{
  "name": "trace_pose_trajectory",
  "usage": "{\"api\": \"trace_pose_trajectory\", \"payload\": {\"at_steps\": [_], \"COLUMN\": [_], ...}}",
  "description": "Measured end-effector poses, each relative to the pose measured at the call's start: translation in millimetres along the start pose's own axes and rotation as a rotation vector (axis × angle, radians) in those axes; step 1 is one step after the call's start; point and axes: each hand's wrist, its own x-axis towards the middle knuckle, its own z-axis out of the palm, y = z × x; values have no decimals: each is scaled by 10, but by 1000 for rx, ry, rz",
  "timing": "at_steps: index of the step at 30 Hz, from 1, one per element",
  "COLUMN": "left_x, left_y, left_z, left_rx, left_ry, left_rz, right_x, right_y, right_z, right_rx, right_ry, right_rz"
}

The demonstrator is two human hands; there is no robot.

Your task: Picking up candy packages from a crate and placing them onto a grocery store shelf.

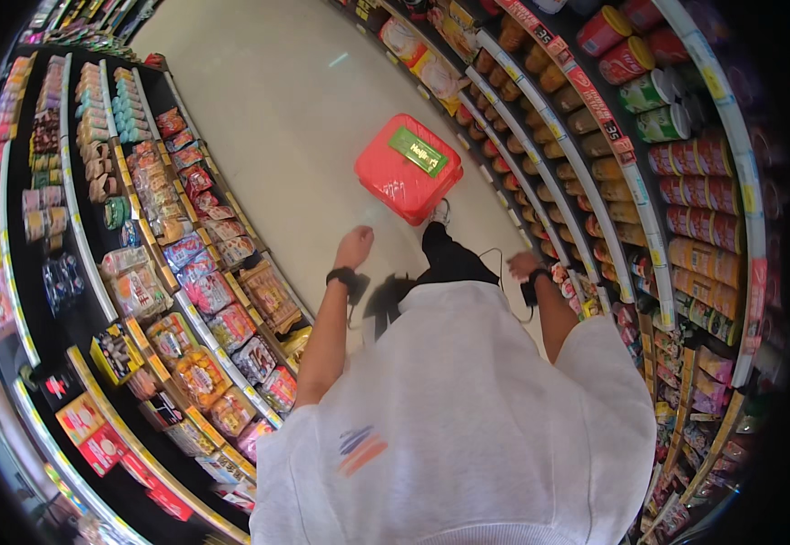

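Note:
My left hand (354,247) hangs over the floor with its fingers loosely curled, and I see nothing in it. Low at my right side, my right hand (524,266) is slightly blurred and looks empty, its fingers somewhat apart. It is near the right-hand shelves. A dark band with a small device is on each wrist. Ahead of both hands, a red box (385,153) with a shiny surface and a green label (418,151) bearing writing is on the aisle floor. Neither hand touches it. One shoe (442,211) shows beside its near edge.
Left shelves (105,289) hold packaged snacks, cups and boxes. Right shelves (589,235) carry rows of jars, red cans (626,60) and multipacks behind price strips. The pale floor (259,95) runs between them. A thin cable (500,255) loops near my right wrist.

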Motion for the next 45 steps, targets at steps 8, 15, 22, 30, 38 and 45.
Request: {"api": "trace_pose_trajectory", "payload": {"at_steps": [8, 15, 22, 30, 38, 45], "left_x": [1391, 2620, 3332, 3561, 3387, 3265], "left_y": [-51, -327, -252, 6, 6, -513], "left_z": [-366, -217, 197, 497, 422, 286], "left_rx": [103, 197, 109, 145, 203, 180], "left_ry": [-147, -338, -445, -438, -394, -423], "left_rz": [66, -55, -31, 12, -49, 10], "right_x": [918, 1686, 2290, 2880, 2915, 2564], "right_y": [-1898, -2465, -1929, -1864, -1960, -2047], "right_z": [66, 495, 711, 680, 618, 645], "right_rx": [171, 559, 916, 931, 778, 884], "right_ry": [662, 656, 720, 1074, 909, 808], "right_rz": [-142, -74, -37, -222, -105, -277]}}
